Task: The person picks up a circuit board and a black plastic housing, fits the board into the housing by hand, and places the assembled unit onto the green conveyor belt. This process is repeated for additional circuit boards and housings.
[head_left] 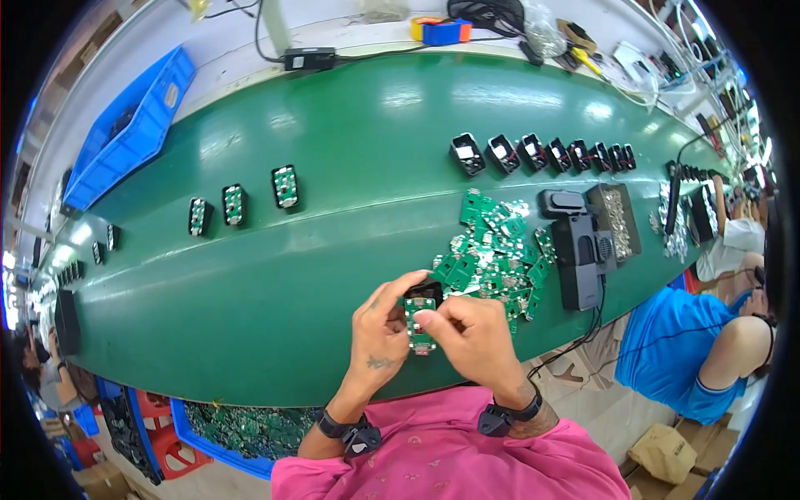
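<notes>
Your left hand (382, 321) and right hand (471, 333) are drawn close together just above the near edge of the green worktop (333, 250), both pinching the same small green circuit board (419, 321), which stands on end between your thumbs and forefingers; just behind it, against your left fingertips, sits a small black housing (427, 292) that the board seems to be going into or resting against (the exact fit is hidden by your fingers). Keep the grip on the board's edges rather than on its faces, so that the silver parts on it are not pressed or bent, and hold the housing steady with the left fingers while the right ones guide the board. I judge that lining up the board's lower end first, then easing the rest in flat, will serve better than pushing it straight. The heap of spare boards (492, 254) lies just beyond your right hand, near enough to snag a sleeve or a wrist strap, so keep your elbows in. Further right of that hand stands a black device (583, 258) with a cable trailing off the worktop; further out from both hands a row of open black housings (542, 152) waits, and well off to your left three housings with boards fitted (237, 202) lie face up.
</notes>
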`<state>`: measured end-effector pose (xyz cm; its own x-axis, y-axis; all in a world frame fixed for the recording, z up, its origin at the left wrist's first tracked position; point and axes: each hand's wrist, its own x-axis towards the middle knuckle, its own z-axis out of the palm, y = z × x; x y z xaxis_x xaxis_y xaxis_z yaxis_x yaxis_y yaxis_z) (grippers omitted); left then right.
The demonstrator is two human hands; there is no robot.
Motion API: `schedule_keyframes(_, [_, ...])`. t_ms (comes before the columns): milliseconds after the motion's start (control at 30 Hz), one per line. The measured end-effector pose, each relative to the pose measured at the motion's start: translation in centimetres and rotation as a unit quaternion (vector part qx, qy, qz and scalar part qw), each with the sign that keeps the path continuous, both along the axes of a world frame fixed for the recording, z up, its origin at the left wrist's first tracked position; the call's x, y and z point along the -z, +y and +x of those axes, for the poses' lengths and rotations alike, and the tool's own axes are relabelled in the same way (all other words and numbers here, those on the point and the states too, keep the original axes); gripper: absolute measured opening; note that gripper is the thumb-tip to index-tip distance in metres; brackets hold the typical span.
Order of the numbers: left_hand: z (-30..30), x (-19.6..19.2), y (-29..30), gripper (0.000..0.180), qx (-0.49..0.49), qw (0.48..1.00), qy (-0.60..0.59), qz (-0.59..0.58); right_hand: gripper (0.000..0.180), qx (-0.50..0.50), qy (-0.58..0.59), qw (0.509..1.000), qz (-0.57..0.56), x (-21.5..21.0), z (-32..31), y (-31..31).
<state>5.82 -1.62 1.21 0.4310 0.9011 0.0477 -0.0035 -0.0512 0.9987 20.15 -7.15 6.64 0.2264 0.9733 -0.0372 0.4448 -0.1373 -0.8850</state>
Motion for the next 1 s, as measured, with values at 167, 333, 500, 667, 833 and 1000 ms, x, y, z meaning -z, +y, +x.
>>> schedule_keyframes(167, [0.3, -0.5, -0.1, 0.052, -0.005, 0.999, -0.014, 0.043, 0.023, -0.030, -0.025, 0.996, 0.079, -0.7, -0.5, -0.4])
schedule_keyframes(333, [0.3, -1.0, 0.0, 0.049, -0.062, 0.997, -0.002, 0.051, 0.023, -0.018, -0.036, 0.996, 0.073, -0.2, 0.6, 1.0])
schedule_keyframes(500, [0.1, -1.7, 0.9, 0.052, 0.034, 0.998, -0.031, -0.032, 0.019, 0.000, -0.042, 0.993, 0.108, 0.3, 1.5, 1.3])
schedule_keyframes(667, [-0.2, -1.3, 0.9, 0.055, 0.014, 1.000, 0.022, -0.003, 0.022, -0.053, -0.053, 0.993, 0.088, 0.5, 1.6, 1.2])
schedule_keyframes(833, [0.0, -0.6, 0.6, 0.063, -0.003, 0.989, 0.067, 0.130, 0.026, -0.048, 0.058, 0.997, 0.026, 0.4, 0.8, 0.6])
schedule_keyframes(1000, [-0.1, 0.1, 0.2, 0.065, -0.004, 0.991, 0.047, 0.126, 0.026, -0.058, 0.087, 0.994, -0.032, 0.5, 0.6, 0.1])
